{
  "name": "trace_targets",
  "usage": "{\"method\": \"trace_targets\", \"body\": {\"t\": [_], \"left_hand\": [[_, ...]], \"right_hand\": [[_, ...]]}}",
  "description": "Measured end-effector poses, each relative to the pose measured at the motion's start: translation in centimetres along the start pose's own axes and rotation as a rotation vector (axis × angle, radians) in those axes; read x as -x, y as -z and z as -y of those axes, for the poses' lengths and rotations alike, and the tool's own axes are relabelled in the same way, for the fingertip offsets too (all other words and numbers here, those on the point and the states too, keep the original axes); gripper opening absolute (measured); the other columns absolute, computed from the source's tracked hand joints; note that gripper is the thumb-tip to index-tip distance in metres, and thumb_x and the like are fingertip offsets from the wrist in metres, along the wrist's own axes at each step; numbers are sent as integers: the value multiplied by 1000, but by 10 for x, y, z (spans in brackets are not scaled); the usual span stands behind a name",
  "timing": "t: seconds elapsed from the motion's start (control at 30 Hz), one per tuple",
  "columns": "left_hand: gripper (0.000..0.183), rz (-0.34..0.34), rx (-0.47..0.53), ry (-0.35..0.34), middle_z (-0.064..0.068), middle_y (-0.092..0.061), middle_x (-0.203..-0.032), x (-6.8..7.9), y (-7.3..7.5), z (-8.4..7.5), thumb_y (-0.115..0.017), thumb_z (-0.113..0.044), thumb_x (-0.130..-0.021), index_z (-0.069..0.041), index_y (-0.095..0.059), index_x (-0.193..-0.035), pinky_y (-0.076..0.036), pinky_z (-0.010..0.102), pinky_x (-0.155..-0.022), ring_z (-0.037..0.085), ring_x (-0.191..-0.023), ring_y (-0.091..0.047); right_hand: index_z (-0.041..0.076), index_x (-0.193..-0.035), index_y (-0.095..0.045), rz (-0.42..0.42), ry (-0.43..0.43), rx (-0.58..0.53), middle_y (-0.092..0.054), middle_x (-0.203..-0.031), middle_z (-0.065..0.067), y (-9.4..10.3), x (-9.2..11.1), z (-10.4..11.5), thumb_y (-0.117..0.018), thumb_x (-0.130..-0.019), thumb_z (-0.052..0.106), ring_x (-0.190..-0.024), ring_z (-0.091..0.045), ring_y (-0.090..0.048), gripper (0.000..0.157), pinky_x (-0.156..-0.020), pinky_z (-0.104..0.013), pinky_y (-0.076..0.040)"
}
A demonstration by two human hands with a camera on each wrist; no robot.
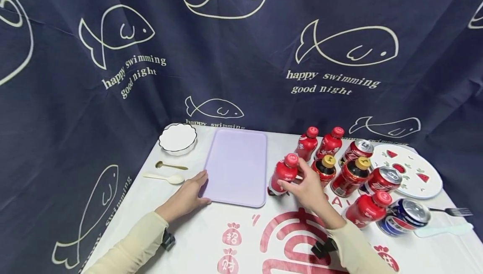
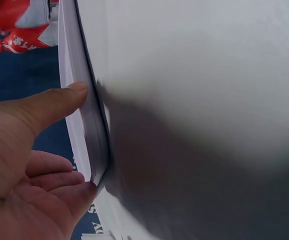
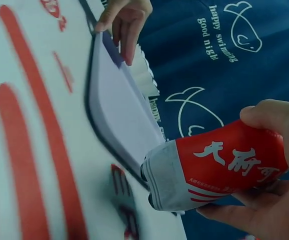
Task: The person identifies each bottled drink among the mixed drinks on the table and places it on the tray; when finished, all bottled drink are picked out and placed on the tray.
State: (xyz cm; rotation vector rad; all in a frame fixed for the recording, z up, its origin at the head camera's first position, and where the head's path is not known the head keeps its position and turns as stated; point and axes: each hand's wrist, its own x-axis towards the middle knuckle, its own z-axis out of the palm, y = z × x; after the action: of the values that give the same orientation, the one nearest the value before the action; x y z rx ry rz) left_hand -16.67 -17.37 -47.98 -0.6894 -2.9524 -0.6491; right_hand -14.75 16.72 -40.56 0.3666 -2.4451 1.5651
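My right hand (image 1: 307,184) holds a small red cola bottle (image 1: 284,174) between thumb and fingers. Its red cap points up, and in the right wrist view the bottle's base (image 3: 167,177) appears just off the cloth, beside the tray's right edge. A pale lilac rectangular tray (image 1: 237,167) lies flat with nothing on it. My left hand (image 1: 188,194) grips the tray's near left corner, its thumb on the front edge and its fingers along the left edge. In the left wrist view those fingers (image 2: 59,182) are bent against the rim.
Several red bottles (image 1: 331,143), gold-capped bottles (image 1: 351,177), and cans (image 1: 403,217) crowd the right side. Behind them lies a watermelon-patterned plate (image 1: 419,171), with a fork (image 1: 453,211) and pale knife (image 1: 445,230) nearby. Left of the tray are a white bowl (image 1: 177,139) and two spoons (image 1: 175,179).
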Motion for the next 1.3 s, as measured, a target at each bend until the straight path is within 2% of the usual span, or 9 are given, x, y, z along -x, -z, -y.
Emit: {"method": "trace_targets", "body": {"t": [0.1, 0.2, 0.33, 0.53, 0.67, 0.77, 0.9, 1.0, 1.3], "left_hand": [[81, 7, -8, 6, 27, -42, -135, -1, -1, 0, -82, -27, -65, 13, -46, -126, -33, 42, -106, 36, -125, -41], [82, 10, -4, 10, 27, -41, -136, -1, 0, -1, -82, -27, -65, 14, -45, -126, -32, 41, -106, 36, -125, -41], [83, 0, 11, -6, 28, -41, -135, -1, 2, 1, -83, -26, -64, 15, -45, -126, -33, 41, -106, 37, -124, -42], [83, -11, 21, -7, 27, -42, -135, -1, 2, 6, -83, -26, -62, 14, -46, -125, -33, 40, -106, 36, -124, -42], [83, 0, 11, -9, 27, -42, -135, -1, 3, 6, -83, -27, -63, 13, -47, -126, -33, 40, -106, 36, -124, -42], [81, 26, -2, -27, 27, -41, -136, -2, 2, 5, -81, -29, -66, 13, -46, -126, -32, 41, -106, 36, -126, -41], [79, 64, -29, -52, 28, -40, -136, -3, 2, 3, -78, -29, -70, 14, -45, -126, -31, 42, -107, 36, -128, -37], [79, 75, -42, -54, 29, -39, -136, -5, 2, 2, -77, -30, -70, 15, -44, -126, -30, 42, -108, 37, -129, -36], [79, 85, -28, -36, 29, -39, -137, -4, 6, 3, -77, -30, -69, 15, -45, -125, -30, 42, -108, 37, -129, -36]], "right_hand": [[4, -119, -51, 34, -7, -30, -61, -110, -18, -10, -17, 3, -78, -69, 2, -97, -25, -60, 57, -78, -38, -55], [5, -119, -52, 61, 3, -79, -62, -110, -18, -22, -38, -1, -78, -68, 3, -97, -28, -61, 57, -78, -37, -55], [4, -119, -52, 79, 56, -119, -63, -108, -18, -37, -66, 1, -78, -68, 1, -95, -27, -62, 57, -78, -36, -55], [0, -119, -52, 93, 114, -139, -62, -109, -20, -65, -111, 11, -77, -68, -1, -94, -31, -62, 57, -86, -43, -51], [-2, -119, -51, 109, 120, -174, -61, -109, -22, -87, -140, -1, -77, -66, -4, -95, -34, -61, 59, -88, -46, -49], [4, -120, -52, 130, 89, -151, -62, -108, -18, -103, -158, -19, -79, -66, -1, -95, -29, -61, 61, -88, -41, -50], [11, -122, -51, 152, 24, -92, -63, -107, -13, -120, -176, -37, -81, -65, 5, -95, -23, -61, 64, -86, -34, -52], [11, -124, -51, 159, -1, -95, -63, -109, -14, -128, -186, -42, -81, -66, 4, -96, -25, -61, 66, -87, -36, -52], [11, -124, -51, 158, -7, -120, -62, -109, -15, -146, -205, -52, -80, -66, 2, -96, -25, -60, 66, -87, -35, -51]]}}
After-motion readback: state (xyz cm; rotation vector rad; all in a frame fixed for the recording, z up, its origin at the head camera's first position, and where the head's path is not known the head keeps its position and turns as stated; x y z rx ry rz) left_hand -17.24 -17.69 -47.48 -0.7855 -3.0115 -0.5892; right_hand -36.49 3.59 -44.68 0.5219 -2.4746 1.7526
